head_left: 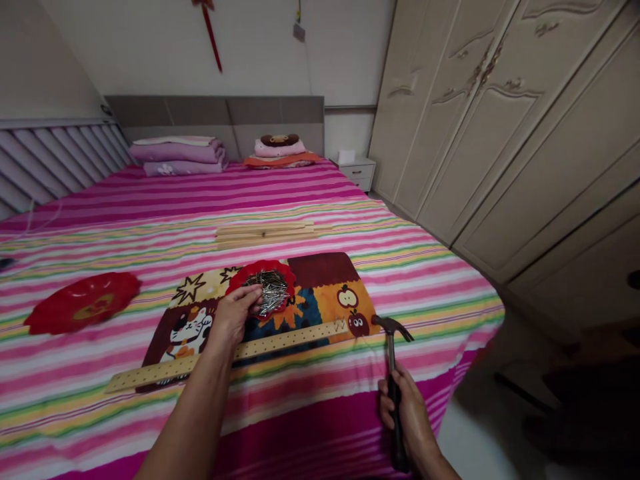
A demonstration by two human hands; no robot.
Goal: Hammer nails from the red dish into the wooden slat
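Picking nails (273,292) from the red dish (287,269) at the far edge of the mat (325,270) seems underway, left hand (236,312) pinched nearly closed, hold unclear, needing a clean lift, right hand (409,402) wrapped round the hammer (391,350)

the single view looks out from the person's head, above the near end of the bed (285,427), facing forward and down toward the headboard (215,120). the left hand (239,310) and right hand (404,403) are near; the wardrobe (465,120) slants along the right side.
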